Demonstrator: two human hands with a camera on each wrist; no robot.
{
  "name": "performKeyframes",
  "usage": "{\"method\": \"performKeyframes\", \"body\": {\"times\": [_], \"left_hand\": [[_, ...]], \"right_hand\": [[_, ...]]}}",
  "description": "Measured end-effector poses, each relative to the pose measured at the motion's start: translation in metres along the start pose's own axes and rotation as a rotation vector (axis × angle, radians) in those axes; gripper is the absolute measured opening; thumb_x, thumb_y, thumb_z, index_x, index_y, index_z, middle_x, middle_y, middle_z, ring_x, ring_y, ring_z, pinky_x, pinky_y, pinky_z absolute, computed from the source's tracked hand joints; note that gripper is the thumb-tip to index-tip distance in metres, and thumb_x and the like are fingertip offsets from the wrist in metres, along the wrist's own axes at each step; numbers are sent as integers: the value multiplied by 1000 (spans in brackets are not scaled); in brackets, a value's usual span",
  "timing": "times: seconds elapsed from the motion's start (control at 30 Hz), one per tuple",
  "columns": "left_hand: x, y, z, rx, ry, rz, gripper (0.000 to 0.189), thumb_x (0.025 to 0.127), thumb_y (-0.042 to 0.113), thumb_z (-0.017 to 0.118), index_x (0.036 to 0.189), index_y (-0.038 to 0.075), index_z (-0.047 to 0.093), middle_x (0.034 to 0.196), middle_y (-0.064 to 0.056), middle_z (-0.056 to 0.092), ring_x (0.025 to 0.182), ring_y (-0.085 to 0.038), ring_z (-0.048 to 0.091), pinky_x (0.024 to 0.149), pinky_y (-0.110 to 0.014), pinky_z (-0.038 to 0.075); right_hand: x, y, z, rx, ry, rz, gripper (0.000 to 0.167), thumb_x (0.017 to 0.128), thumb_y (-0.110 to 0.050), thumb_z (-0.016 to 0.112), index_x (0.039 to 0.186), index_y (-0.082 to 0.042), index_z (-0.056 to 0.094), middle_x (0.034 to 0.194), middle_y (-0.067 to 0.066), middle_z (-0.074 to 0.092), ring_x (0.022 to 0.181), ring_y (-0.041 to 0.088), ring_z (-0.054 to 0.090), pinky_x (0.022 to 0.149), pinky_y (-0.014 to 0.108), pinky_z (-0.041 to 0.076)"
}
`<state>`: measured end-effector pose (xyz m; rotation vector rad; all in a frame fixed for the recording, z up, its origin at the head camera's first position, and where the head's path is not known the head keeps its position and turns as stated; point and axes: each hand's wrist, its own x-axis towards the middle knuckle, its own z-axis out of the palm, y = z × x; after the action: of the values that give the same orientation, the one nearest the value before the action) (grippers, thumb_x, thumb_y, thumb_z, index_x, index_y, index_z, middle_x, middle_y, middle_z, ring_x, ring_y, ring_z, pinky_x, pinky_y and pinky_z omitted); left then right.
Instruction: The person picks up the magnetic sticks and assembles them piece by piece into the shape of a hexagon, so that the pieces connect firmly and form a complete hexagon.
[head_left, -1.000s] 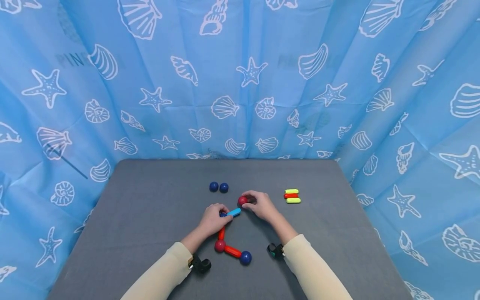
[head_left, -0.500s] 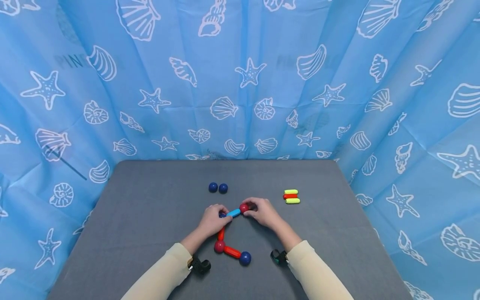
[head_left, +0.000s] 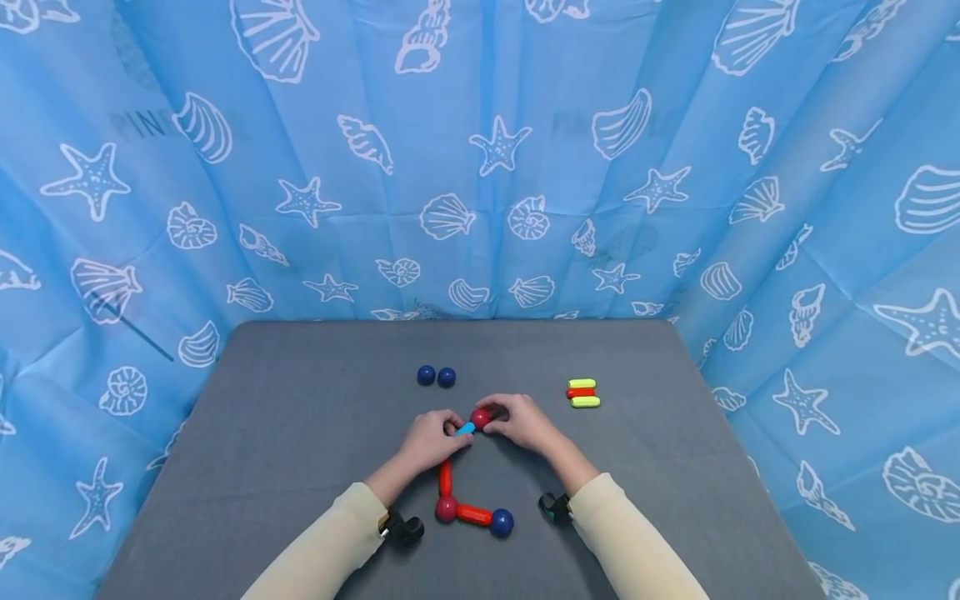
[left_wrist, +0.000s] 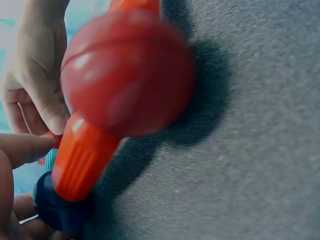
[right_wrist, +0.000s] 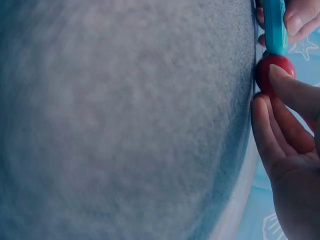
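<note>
My right hand (head_left: pixel 525 423) pinches a red ball (head_left: pixel 478 418) between thumb and fingers. That ball sits against the end of a light blue rod (right_wrist: pixel 275 27) in the right wrist view. The rod is gripped by my left hand (head_left: pixel 426 442), whose fingers cover part of it in the head view. A dark blue ball (left_wrist: pixel 60 205), hidden there, shows by the left fingers in the left wrist view. From it a red rod (head_left: pixel 446 477) runs to a second red ball (head_left: pixel 446 508). Another red rod (head_left: pixel 474 515) links this one to a blue ball (head_left: pixel 502 522).
Two loose dark blue balls (head_left: pixel 437 376) lie beyond my hands on the grey table (head_left: pixel 300 392). To the right, a red rod (head_left: pixel 581 392) lies between two yellow rods (head_left: pixel 585 402). A blue shell-patterned curtain (head_left: pixel 480 183) hangs behind the table.
My right hand has brought the red ball down to the light blue rod's free end, then slightly left with it. The chain's near part has swung right and toward me.
</note>
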<state>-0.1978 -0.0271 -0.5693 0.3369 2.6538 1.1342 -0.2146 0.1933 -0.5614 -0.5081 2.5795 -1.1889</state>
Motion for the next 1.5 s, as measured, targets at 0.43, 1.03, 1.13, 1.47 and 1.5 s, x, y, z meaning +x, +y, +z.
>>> {"method": "performKeyframes", "body": {"times": [0.43, 1.03, 1.13, 1.47, 1.5], "left_hand": [[3, -2, 2, 5, 11, -32, 18, 89, 31, 75, 93, 14, 70, 70, 4, 57, 61, -11, 50, 58, -27, 37], [4, -10, 6, -40, 14, -7, 19, 87, 32, 75, 90, 14, 69, 69, 5, 55, 61, -11, 49, 59, -28, 37], [2, -7, 6, -40, 17, -18, 18, 88, 31, 75, 91, 14, 69, 69, 4, 55, 62, -12, 49, 59, -28, 37], [-2, -3, 5, 4, 36, -37, 17, 89, 30, 74, 91, 14, 69, 67, 4, 54, 59, -13, 49, 58, -27, 37], [-3, -2, 4, 6, 38, -39, 17, 89, 30, 74, 91, 14, 69, 66, 4, 53, 59, -12, 49, 58, -27, 37]], "right_hand": [[-14, 4, -13, -14, 107, -19, 34, 91, -8, 75, 124, -9, 69, 120, 7, 71, 109, 25, 67, 94, 44, 55], [-43, 28, -55, -106, 308, 35, 30, 90, -11, 76, 120, -7, 72, 116, 10, 72, 98, 26, 69, 84, 44, 55], [-47, 35, -59, -143, 338, 40, 29, 89, -11, 76, 119, -7, 73, 114, 11, 73, 95, 25, 67, 82, 44, 54], [-63, 59, -80, -210, 439, 137, 30, 85, -7, 80, 114, -2, 73, 115, 18, 71, 102, 36, 68, 86, 51, 53], [-65, 61, -82, -222, 440, 156, 30, 85, -8, 80, 113, -2, 73, 116, 19, 71, 105, 38, 67, 88, 52, 53]]}}
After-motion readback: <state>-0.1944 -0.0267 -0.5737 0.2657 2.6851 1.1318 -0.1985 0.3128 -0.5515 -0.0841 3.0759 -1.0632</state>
